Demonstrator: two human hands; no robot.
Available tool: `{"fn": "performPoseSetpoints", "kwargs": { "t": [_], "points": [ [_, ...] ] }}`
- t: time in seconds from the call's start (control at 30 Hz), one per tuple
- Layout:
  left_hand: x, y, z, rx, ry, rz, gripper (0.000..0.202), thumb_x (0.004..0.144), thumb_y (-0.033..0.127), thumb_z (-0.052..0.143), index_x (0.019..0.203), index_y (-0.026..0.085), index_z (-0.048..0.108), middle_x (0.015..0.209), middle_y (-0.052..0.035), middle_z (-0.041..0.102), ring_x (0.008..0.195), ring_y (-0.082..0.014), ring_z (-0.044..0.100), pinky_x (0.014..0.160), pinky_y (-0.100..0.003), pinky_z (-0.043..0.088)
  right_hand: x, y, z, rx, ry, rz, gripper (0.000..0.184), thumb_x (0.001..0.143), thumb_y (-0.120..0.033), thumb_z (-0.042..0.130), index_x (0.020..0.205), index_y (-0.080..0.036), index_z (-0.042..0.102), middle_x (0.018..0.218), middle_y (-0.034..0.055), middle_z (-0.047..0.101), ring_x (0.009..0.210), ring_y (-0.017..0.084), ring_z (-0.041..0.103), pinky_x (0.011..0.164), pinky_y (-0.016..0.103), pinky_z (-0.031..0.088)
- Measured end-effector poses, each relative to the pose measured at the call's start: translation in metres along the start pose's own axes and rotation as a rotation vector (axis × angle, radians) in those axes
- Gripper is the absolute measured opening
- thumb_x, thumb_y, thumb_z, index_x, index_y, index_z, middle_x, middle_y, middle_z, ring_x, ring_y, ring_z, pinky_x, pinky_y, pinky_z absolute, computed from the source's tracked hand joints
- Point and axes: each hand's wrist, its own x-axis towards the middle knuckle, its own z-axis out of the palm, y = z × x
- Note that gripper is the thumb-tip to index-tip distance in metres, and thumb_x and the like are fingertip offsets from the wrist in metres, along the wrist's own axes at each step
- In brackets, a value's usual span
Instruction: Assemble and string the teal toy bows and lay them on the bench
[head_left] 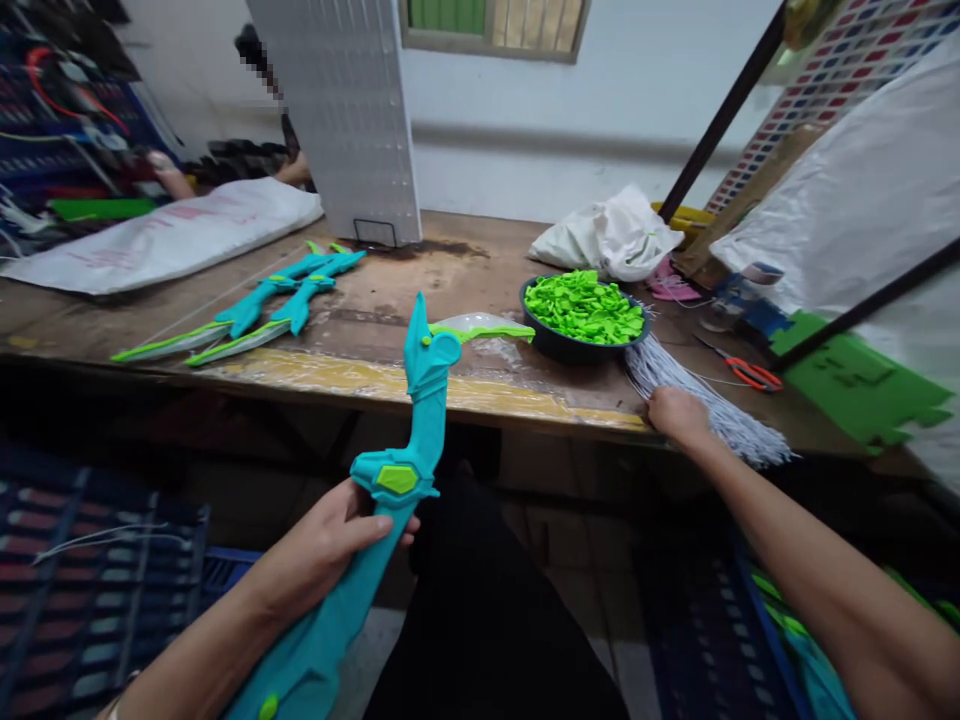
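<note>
My left hand (324, 555) grips a teal toy bow (409, 450) by its handle, below the table edge; the bow's green tip (480, 330) reaches up over the table. My right hand (675, 412) rests at the table's front edge, fingers curled on the near end of a bundle of white strings (705, 405). Just beyond it stands a dark bowl (566, 345) heaped with small green plastic pieces (585, 305).
Two finished teal bows (259, 305) lie at the table's left. Orange-handled scissors (750, 373), a green foam sheet (862, 385), white bags (607, 235) and a white panel (349, 110) stand around. Another person's arms (169, 175) show at far left. Crates (90, 590) sit below.
</note>
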Motion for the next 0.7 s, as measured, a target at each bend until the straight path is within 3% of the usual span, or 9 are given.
{"fn": "performPoseSetpoints", "kwargs": {
  "t": [0.13,0.27,0.37,0.5,0.6,0.7],
  "points": [
    [-0.010,0.004,-0.009,-0.049,-0.046,0.009,0.043,0.074,0.032,0.087,0.110,0.016,0.070,0.104,-0.0113,0.076,0.098,-0.0296,0.073,0.093,-0.042,0.059,-0.003,-0.016,-0.014,-0.080,-0.043,0.094,0.017,0.100,-0.035,0.061,0.104,-0.019,0.066,0.106,0.0049,0.066,0.094,0.016,0.065,0.084,0.032,0.056],
    [-0.019,0.008,-0.017,-0.034,-0.073,0.041,0.043,0.074,0.034,0.088,0.109,0.014,0.072,0.103,-0.0131,0.077,0.098,-0.0306,0.074,0.090,-0.039,0.059,-0.030,-0.052,-0.022,0.000,-0.023,0.046,0.016,0.099,-0.022,0.055,0.085,-0.018,0.062,0.086,0.0063,0.064,0.081,0.017,0.062,0.078,0.033,0.049],
    [-0.021,0.006,-0.019,-0.090,-0.099,0.064,0.045,0.070,0.034,0.091,0.106,0.012,0.074,0.101,-0.0136,0.077,0.097,-0.0304,0.074,0.090,-0.040,0.059,-0.077,-0.093,-0.020,0.141,-0.104,-0.090,0.015,0.093,-0.020,0.053,0.079,-0.020,0.059,0.076,0.0059,0.063,0.072,0.019,0.059,0.072,0.033,0.045],
    [-0.019,-0.003,-0.017,-0.180,-0.104,0.041,0.049,0.064,0.034,0.093,0.104,0.012,0.076,0.099,-0.0137,0.076,0.094,-0.0277,0.073,0.089,-0.037,0.058,-0.166,-0.153,-0.014,0.496,-0.375,-0.309,0.024,0.097,-0.040,0.050,0.086,-0.021,0.059,0.064,-0.0017,0.055,0.059,0.014,0.050,0.058,0.026,0.041],
    [-0.020,-0.011,-0.012,-0.190,-0.148,0.010,0.049,0.072,0.035,0.087,0.113,0.012,0.075,0.102,-0.0149,0.076,0.085,-0.0222,0.071,0.078,-0.029,0.057,-0.226,-0.192,-0.009,0.780,-0.579,-0.413,0.028,0.100,-0.043,0.049,0.084,-0.021,0.057,0.064,-0.0027,0.051,0.057,0.012,0.045,0.055,0.024,0.037],
    [-0.025,-0.020,-0.005,-0.212,-0.264,-0.021,0.050,0.077,0.039,0.081,0.118,0.011,0.073,0.092,-0.0134,0.075,0.074,-0.0178,0.066,0.067,-0.024,0.052,-0.266,-0.216,-0.004,0.890,-0.724,-0.476,0.027,0.100,-0.041,0.050,0.085,-0.021,0.058,0.066,-0.0024,0.054,0.057,0.011,0.044,0.055,0.024,0.035]
  ]
}}
